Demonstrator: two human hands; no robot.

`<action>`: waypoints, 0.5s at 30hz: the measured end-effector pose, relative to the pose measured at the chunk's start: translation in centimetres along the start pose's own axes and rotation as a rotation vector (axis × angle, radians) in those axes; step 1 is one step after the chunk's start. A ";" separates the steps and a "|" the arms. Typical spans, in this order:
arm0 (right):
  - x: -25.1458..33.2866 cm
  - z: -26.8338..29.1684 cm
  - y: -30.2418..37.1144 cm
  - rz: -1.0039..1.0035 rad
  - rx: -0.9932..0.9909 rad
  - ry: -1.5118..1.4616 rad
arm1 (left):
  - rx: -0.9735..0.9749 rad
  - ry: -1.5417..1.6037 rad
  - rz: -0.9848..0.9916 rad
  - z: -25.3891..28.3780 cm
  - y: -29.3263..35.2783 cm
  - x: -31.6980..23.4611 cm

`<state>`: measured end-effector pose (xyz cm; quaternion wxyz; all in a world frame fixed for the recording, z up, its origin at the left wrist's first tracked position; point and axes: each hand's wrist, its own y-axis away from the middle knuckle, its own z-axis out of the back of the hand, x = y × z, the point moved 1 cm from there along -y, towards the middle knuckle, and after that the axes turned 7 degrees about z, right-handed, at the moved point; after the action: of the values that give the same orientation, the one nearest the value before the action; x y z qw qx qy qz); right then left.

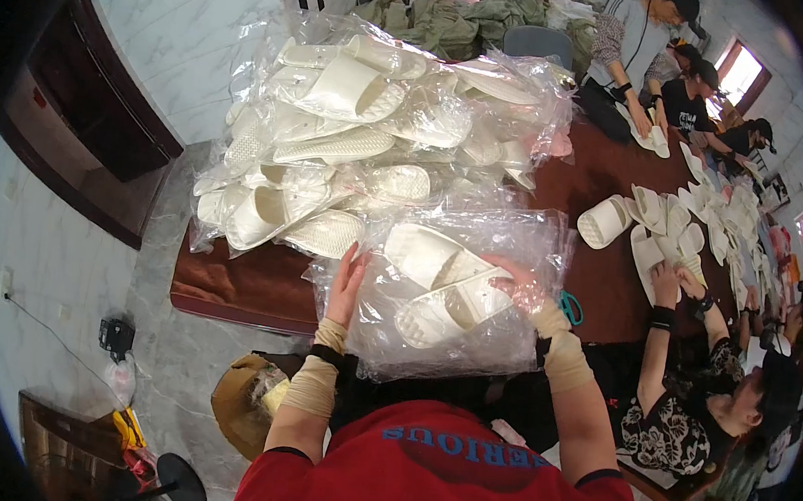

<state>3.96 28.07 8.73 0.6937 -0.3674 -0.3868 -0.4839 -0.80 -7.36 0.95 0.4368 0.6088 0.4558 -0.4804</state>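
A pair of white slippers lies on clear plastic bags in front of me, heavy with glare. My left hand is upright at the left edge of the plastic, fingers stretched out, a little apart from the slippers. At their right end, my right hand grips the slippers, with its fingers partly veiled by the shiny film. Both of my wrists are wrapped in tan bandage. How far the slippers sit inside a bag cannot be told.
Bagged white slippers are heaped on the brown-covered table beyond my hands. Teal-handled scissors lie right of the plastic. Co-workers handle loose slippers along the right. A cardboard box stands below left.
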 end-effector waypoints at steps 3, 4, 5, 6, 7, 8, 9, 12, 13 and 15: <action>-2.3 -0.1 -1.3 -0.044 0.055 -0.028 | -0.047 -0.403 -0.103 -0.1 -0.8 -2.9; -2.6 -0.5 -1.4 -0.024 0.086 -0.016 | -0.115 -0.828 -0.309 -1.1 -0.7 -4.5; -2.9 -0.8 -1.2 -0.031 0.079 -0.018 | -0.179 -1.248 -0.522 -2.3 -0.9 -5.3; -2.1 -1.7 -1.6 -0.024 0.066 0.036 | -0.054 -1.191 -0.429 -2.4 -1.2 -4.4; -1.2 -1.9 -1.7 -0.024 0.040 0.096 | -0.055 -1.191 -0.426 -2.8 -1.2 -3.2; -0.3 -2.0 -1.3 -0.027 0.042 0.096 | -0.102 -1.287 -0.369 -3.1 -0.9 -1.9; 0.8 -1.9 -0.9 -0.031 0.009 0.337 | -0.147 -1.380 -0.321 -3.2 -1.3 -0.8; 2.2 -0.4 2.4 -0.086 -0.077 0.618 | -0.168 -1.458 -0.308 -3.6 -1.8 0.4; 2.6 0.6 3.6 -0.096 -0.119 0.661 | -0.194 -1.460 -0.301 -3.6 -1.8 0.3; 4.3 2.8 6.5 -0.049 -0.256 0.705 | -0.192 -1.462 -0.285 -3.7 -1.7 0.3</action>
<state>10.64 30.63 12.89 0.7209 -0.2527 -0.0695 -0.6416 -1.77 -3.36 1.07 0.6130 0.0291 0.1638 -0.7724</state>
